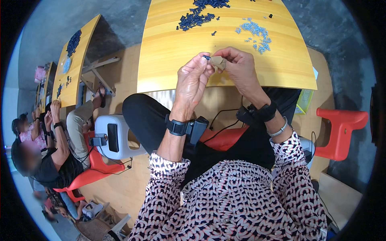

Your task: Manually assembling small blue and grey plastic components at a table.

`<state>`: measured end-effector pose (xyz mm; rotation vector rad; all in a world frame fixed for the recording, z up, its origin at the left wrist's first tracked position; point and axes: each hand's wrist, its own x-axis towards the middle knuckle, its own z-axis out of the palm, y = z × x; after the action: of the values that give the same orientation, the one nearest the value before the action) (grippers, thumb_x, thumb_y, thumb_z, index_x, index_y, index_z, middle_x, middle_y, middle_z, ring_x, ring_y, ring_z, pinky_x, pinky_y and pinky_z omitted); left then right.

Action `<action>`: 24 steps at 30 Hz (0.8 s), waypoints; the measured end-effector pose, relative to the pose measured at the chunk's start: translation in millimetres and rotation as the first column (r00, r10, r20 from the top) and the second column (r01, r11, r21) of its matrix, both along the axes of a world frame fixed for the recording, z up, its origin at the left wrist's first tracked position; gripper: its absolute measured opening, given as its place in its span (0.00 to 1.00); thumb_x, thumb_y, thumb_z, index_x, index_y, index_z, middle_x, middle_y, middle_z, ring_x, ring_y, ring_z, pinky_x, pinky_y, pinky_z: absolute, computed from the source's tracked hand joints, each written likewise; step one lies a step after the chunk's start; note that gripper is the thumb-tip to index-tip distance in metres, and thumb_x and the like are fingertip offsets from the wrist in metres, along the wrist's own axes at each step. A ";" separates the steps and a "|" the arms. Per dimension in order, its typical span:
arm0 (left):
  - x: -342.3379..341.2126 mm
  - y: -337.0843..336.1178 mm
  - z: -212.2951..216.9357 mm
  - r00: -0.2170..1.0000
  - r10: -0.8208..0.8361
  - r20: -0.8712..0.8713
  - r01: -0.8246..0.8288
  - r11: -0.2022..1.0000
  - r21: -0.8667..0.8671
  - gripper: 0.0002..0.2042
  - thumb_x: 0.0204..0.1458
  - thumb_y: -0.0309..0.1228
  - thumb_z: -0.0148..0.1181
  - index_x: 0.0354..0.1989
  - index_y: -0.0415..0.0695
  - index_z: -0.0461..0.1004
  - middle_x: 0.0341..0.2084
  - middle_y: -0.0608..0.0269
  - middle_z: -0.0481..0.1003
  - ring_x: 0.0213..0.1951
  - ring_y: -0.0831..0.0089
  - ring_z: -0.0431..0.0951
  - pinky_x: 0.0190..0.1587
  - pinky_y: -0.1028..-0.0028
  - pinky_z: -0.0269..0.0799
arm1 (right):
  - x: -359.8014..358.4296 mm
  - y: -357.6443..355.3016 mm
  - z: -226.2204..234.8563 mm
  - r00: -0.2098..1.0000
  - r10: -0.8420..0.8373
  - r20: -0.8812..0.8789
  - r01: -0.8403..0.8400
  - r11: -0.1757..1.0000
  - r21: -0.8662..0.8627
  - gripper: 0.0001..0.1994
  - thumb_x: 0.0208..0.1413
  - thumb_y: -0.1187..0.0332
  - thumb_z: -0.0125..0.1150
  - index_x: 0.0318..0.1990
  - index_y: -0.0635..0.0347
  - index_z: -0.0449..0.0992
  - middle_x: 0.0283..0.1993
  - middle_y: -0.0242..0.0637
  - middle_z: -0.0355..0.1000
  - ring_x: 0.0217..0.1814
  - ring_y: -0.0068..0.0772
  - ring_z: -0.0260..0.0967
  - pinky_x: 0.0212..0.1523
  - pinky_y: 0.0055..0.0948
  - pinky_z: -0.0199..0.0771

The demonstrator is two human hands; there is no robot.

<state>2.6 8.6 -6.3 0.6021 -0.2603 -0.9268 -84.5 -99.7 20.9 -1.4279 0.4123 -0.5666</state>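
Over the near edge of the yellow wooden table [169,64], my two hands meet. My left hand [191,80] pinches a small dark blue part [206,57] between thumb and fingertips. In the fingers of my right hand [242,70] is a small tan, cloth-like piece [217,61], close against the blue part; I cannot tell whether they are joined. A pile of small dark blue parts [194,21] lies beyond my left hand. Small light grey-blue pieces [257,34] are scattered beyond my right hand. One loose dark part [214,33] lies between them.
To the left, a person in a black top [60,160] works at another yellow table [78,60] with similar piles. A red stool [337,132] stands at the right, a white-grey stool [120,136] at the left. Black cables [225,127] run near my wrists.
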 end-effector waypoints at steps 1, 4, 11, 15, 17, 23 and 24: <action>0.4 0.2 0.8 1.000 0.002 0.002 -0.002 1.000 0.001 0.09 0.55 0.25 0.51 0.41 0.35 0.70 0.29 0.64 0.72 0.31 0.80 0.70 0.38 0.82 0.69 | -0.6 -1.4 0.1 1.000 0.002 0.002 -0.002 1.000 0.001 0.07 0.49 0.76 0.56 0.35 0.67 0.76 0.27 0.30 0.72 0.26 0.14 0.64 0.27 0.14 0.64; 1.6 0.9 1.1 0.999 -0.048 -0.022 0.047 0.998 -0.029 0.09 0.55 0.25 0.51 0.42 0.35 0.69 0.29 0.63 0.72 0.31 0.81 0.70 0.37 0.83 0.70 | -2.0 -4.3 -0.8 0.998 0.067 0.019 -0.068 0.998 0.020 0.07 0.51 0.76 0.55 0.37 0.67 0.76 0.28 0.31 0.73 0.26 0.15 0.65 0.27 0.15 0.65; 0.9 -0.6 4.3 0.994 -0.087 -0.071 0.083 0.995 -0.050 0.09 0.54 0.25 0.52 0.42 0.35 0.67 0.31 0.60 0.71 0.32 0.80 0.72 0.37 0.83 0.71 | -4.1 -6.4 -1.5 0.989 0.132 0.069 -0.140 0.983 0.120 0.09 0.52 0.77 0.53 0.40 0.67 0.76 0.30 0.34 0.74 0.28 0.17 0.68 0.28 0.16 0.67; 0.5 -0.5 3.7 0.996 -0.081 -0.041 0.080 0.996 -0.034 0.09 0.54 0.26 0.52 0.42 0.36 0.68 0.29 0.61 0.72 0.32 0.80 0.72 0.37 0.83 0.71 | -4.6 -8.3 -2.8 0.988 0.145 0.046 -0.150 0.978 0.144 0.10 0.52 0.71 0.59 0.39 0.69 0.74 0.31 0.36 0.72 0.30 0.21 0.66 0.32 0.19 0.68; -0.1 -0.6 4.1 0.996 -0.076 -0.038 0.075 0.997 -0.026 0.09 0.54 0.25 0.52 0.41 0.36 0.68 0.29 0.62 0.72 0.32 0.80 0.72 0.37 0.83 0.71 | -4.7 -9.5 -6.2 0.990 0.135 0.028 -0.138 0.979 0.148 0.10 0.52 0.71 0.59 0.39 0.69 0.74 0.30 0.36 0.72 0.30 0.21 0.66 0.31 0.19 0.68; -1.7 0.9 4.5 0.999 -0.042 0.029 0.041 0.999 0.032 0.09 0.54 0.25 0.52 0.42 0.35 0.69 0.28 0.64 0.72 0.31 0.81 0.72 0.38 0.83 0.71 | -4.8 -6.4 -5.8 0.993 0.112 0.026 -0.115 0.977 0.182 0.09 0.51 0.72 0.59 0.38 0.69 0.74 0.29 0.35 0.72 0.28 0.20 0.67 0.30 0.18 0.67; -2.0 1.1 4.0 0.998 -0.018 0.057 0.013 0.996 0.083 0.09 0.54 0.25 0.52 0.42 0.35 0.69 0.27 0.64 0.72 0.31 0.82 0.72 0.38 0.83 0.71 | -5.0 -5.8 -5.0 0.992 0.118 0.040 -0.123 0.972 0.198 0.09 0.51 0.72 0.59 0.37 0.68 0.74 0.29 0.35 0.72 0.28 0.20 0.67 0.29 0.18 0.67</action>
<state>0.6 9.7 -2.3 0.7050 -0.2798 -0.9393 -89.4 -105.5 15.9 -1.2408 0.3479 -0.4332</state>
